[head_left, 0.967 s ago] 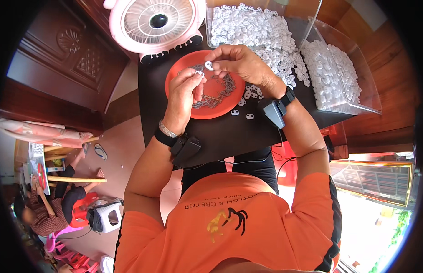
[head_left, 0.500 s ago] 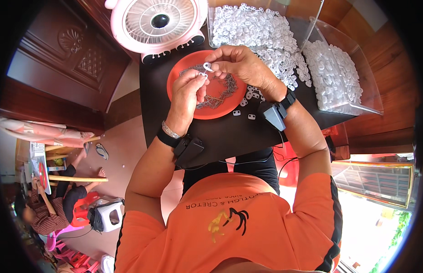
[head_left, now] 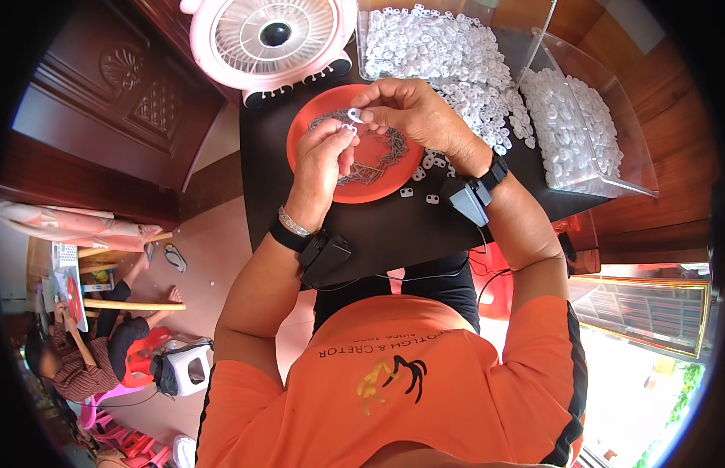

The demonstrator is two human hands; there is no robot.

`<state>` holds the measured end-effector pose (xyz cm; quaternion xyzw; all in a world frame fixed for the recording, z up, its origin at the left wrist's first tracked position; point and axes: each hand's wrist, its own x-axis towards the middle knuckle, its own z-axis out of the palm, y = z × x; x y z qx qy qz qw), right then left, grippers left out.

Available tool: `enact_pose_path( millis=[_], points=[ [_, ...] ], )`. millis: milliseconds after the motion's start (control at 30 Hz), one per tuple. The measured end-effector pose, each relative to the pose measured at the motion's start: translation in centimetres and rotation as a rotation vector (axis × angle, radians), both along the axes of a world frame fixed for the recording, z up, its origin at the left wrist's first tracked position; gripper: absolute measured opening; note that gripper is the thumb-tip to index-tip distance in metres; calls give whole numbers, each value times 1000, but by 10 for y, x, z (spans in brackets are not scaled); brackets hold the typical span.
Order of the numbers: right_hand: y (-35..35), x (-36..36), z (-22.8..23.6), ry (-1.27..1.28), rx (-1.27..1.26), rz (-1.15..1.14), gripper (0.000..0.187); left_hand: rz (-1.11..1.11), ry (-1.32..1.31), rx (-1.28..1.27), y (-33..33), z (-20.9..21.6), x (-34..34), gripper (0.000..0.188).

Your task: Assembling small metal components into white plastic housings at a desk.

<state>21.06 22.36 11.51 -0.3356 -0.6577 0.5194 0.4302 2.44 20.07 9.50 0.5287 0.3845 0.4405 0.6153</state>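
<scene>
The left hand [head_left: 319, 156] is raised above the plate [head_left: 411, 165], on the side toward the desk's left edge. Its thumb and index finger are closed in a pinch on a white clip [head_left: 349, 129]; the other fingers curl inward. The right hand [head_left: 411, 109] reaches over the plate from the side toward the desk's right edge. Its thumb and index finger are closed on a second white piece, the link [head_left: 354, 115]. Clip and link are held close together above the plate, the link nearer the desk's far edge. Whether they touch cannot be told at this size.

The plate is red, round and set near the left edge of the desk [head_left: 393, 238]. Thin grey pins [head_left: 395, 147] lie in it, mostly along its sides. A tan stick [head_left: 368, 168] lies among them, toward the near edge.

At the far left corner stands a pink fan [head_left: 274, 34]. Beside it, along the far edge, a clear bin [head_left: 361, 47] holds white clips; a heap [head_left: 475, 105] of clips lies on the desk before it. A second clear bin [head_left: 631, 189], filled with white pieces, stands at the right edge. Two loose clips [head_left: 432, 199] lie apart, just beside the plate
</scene>
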Motion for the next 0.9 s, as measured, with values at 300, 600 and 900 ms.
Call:
enact_pose_path(
  millis=[300, 600, 900],
  points=[
    [-3, -5, 0, -181, 84, 12, 18, 9, 30, -6, -2, 2, 0, 21],
    [-12, -14, 5, -293, 282, -54, 24, 10, -94, -45, 1, -6, -3, 20],
    [-16, -16, 8, -393, 512, -148, 29, -13, -130, -63, 3, -5, -3, 21]
  ],
)
